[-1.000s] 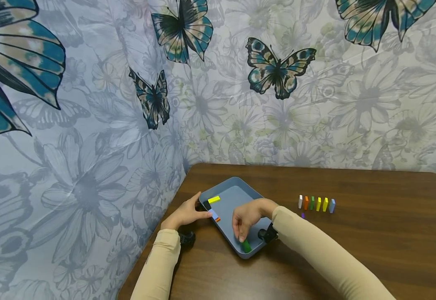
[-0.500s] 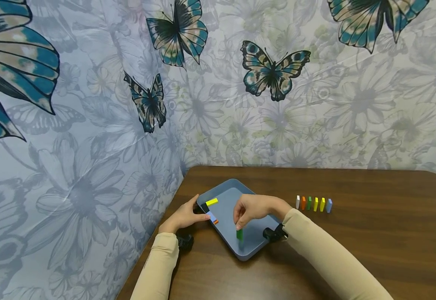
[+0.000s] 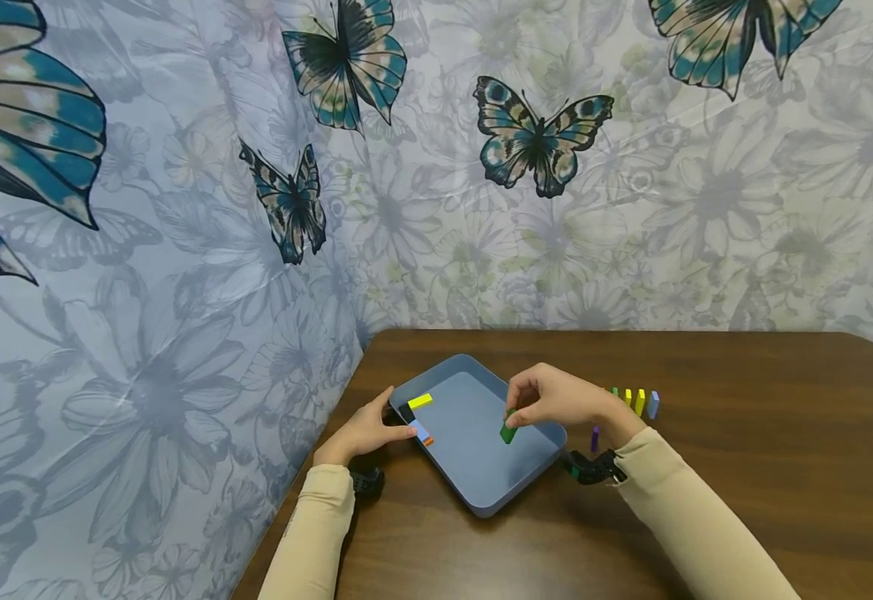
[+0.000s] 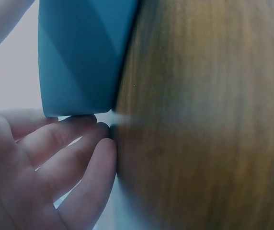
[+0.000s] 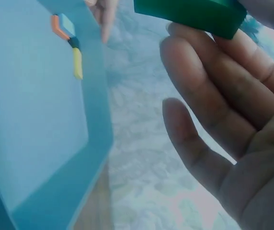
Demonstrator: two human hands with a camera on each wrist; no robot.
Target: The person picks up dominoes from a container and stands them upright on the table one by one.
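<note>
My right hand (image 3: 552, 395) pinches a green block (image 3: 509, 429) by its upper end, above the blue-grey tray (image 3: 477, 479). In the right wrist view the green block (image 5: 194, 15) sits at the fingertips, the other fingers spread loosely. My left hand (image 3: 363, 430) holds the tray's left corner, thumb at the rim, fingers along the outer wall. The left wrist view has those fingers (image 4: 74, 153) touching the tray wall (image 4: 82, 62). Inside the tray by that corner lie a yellow block (image 3: 420, 401), a dark block (image 3: 407, 412), a blue block (image 3: 422, 431) and an orange block (image 3: 428, 442).
Right of the tray a row of upright blocks stands on the wooden table (image 3: 744, 442), with a yellow block (image 3: 639, 402) and a light blue block (image 3: 654, 405); my right hand covers its left end. A purple block (image 3: 595, 439) is nearer. Butterfly-patterned walls (image 3: 406, 275) border the table.
My right hand has lifted the green block from the tray's near end and carried it up and to the right. My left hand stays at the tray corner.
</note>
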